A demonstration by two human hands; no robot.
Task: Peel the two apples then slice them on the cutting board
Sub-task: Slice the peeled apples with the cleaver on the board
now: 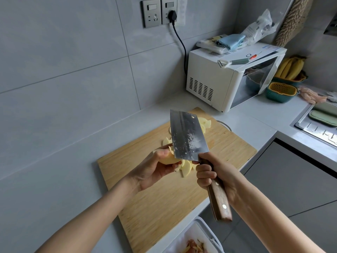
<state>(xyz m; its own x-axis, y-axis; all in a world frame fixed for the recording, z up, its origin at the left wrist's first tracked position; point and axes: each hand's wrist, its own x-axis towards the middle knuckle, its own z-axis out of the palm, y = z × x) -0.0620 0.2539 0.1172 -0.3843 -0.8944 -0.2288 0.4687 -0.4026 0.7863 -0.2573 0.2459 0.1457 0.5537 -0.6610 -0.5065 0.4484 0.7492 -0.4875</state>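
My left hand (155,168) holds a peeled apple piece (168,158) above the wooden cutting board (164,201), with fingers and thumb curled round it. My right hand (215,172) grips the wooden handle of a cleaver (187,136). The broad blade stands raised, and its heel touches the apple piece. Pale apple slices (187,168) lie on the board under the hands. More slices (205,125) lie at the board's far end, partly hidden by the blade.
A white microwave (228,81) stands behind the board with a peeler (235,61) and cloths on top. Bananas (291,67) and a colander basket sit at the right. A sink (321,123) lies at far right. A white bin (198,240) with peels stands below the counter edge.
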